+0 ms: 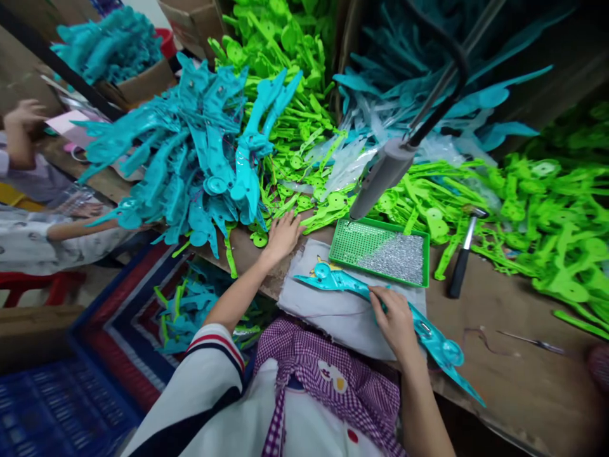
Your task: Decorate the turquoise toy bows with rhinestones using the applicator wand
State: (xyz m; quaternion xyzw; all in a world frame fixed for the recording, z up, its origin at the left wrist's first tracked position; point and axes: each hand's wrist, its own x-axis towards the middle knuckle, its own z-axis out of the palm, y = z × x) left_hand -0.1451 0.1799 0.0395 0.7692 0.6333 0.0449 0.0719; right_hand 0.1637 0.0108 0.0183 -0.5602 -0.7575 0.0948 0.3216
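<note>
At the far left of the frame I see another person's arm [19, 136] by the desk edge, not mine. Down at the lower left sits a blue crate [57, 406] on the floor. Next comes a big heap of teal plastic parts [200, 146], hanging a bit over the desk [523, 374] edge. I think this heap could slide off if my arm bumps it, because so many parts stick out past the edge.

My left hand [281, 236] reaches up to the bottom of the green plastic parts [304, 158], just right of the teal heap. Its fingers are spread flat and loose, touching the desk and parts but not holding anything.

In the middle of the frame, a teal plastic toy piece [333, 279] lies on a grey cloth [333, 314]. My right hand [394, 320] presses down on it, fingers bent over its middle. The long tail end pokes out past the desk edge, so I think it could tip or snap if I push too hard.

Just above sits a green tray [349, 244] of tiny silver screws [394, 257]. A knock could spill them. A grey tool [380, 181] hangs over it. To the right lies a hammer [464, 254].
</note>
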